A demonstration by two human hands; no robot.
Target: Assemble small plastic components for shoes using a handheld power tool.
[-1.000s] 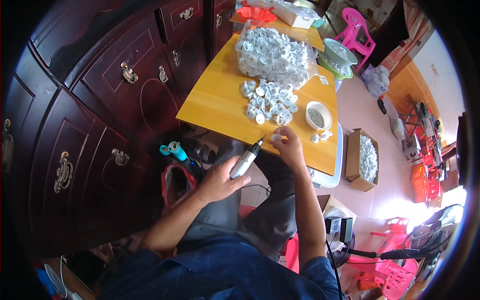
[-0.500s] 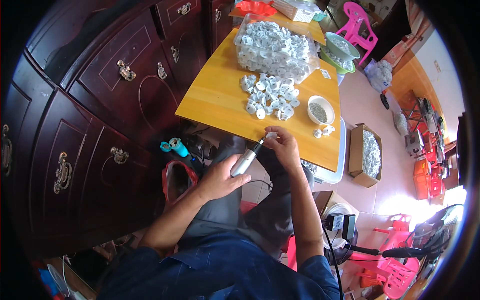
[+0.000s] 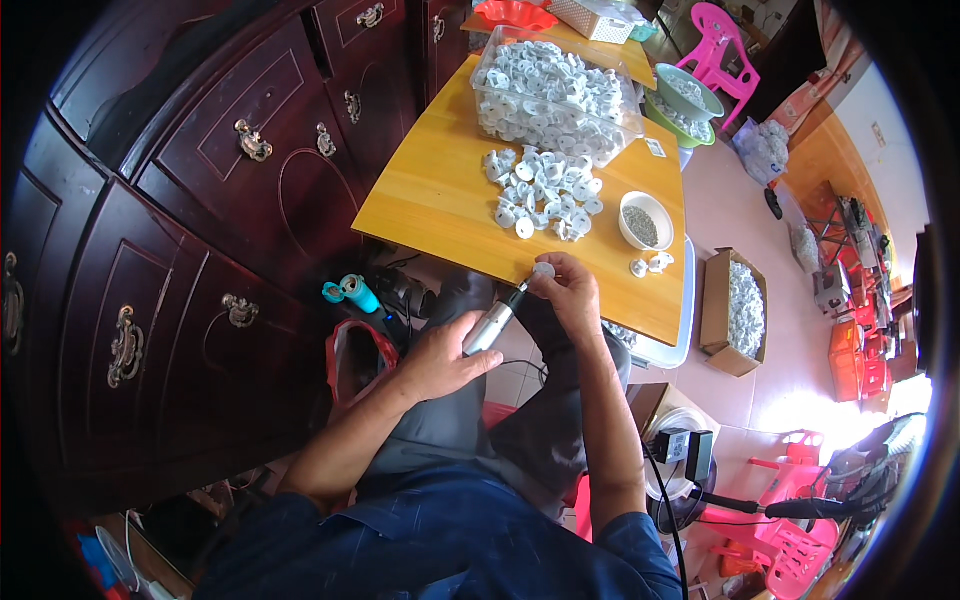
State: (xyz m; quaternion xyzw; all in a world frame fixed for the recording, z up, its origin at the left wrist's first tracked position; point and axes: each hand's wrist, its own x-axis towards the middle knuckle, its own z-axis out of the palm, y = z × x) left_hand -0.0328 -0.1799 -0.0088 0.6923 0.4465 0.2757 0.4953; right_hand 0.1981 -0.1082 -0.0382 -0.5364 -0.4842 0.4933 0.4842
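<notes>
My left hand (image 3: 438, 362) is closed around a silver electric screwdriver (image 3: 487, 330), whose dark tip points up and away from me over my lap. At that tip, my right hand (image 3: 574, 302) pinches a small white plastic piece (image 3: 543, 269) by the near edge of the yellow wooden table (image 3: 425, 185). Beyond my hands lies a loose pile of similar white plastic pieces (image 3: 545, 195). To its right stands a white bowl (image 3: 626, 230) of tiny grey metal parts, too small to tell exactly. A few white pieces (image 3: 654, 264) sit in front of the bowl.
A clear plastic bin (image 3: 615, 130) heaped with white pieces stands at the table's back. A cardboard box (image 3: 714, 310) of them is on the floor at right. Dark wooden drawers (image 3: 220, 150) line the left, near a turquoise bottle (image 3: 358, 294). A cable (image 3: 662, 490) runs beside my right arm.
The white piece in my right fingers has turned, so its round face shows more. Both hands otherwise stay nearly in place; the whole view has shifted very slightly.
</notes>
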